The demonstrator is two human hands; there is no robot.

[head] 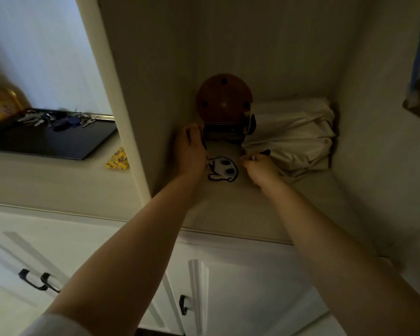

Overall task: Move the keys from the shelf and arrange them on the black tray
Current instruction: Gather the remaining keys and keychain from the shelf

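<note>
Dim shelf (240, 209), left hand (192, 151) and right hand (260, 168) pinching small items, keys (56, 120) on black tray (46, 144).

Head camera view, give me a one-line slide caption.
Both hands, left and right, reach into the shelf nook while several keys already lie on the black tray.

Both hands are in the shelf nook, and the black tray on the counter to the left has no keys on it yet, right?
Not quite. The head view shows the black tray already holding keys, bunched along its far edge. The rest holds: the left hand and the right hand are both inside the shelf nook, either side of a white cartoon-face charm.
</note>
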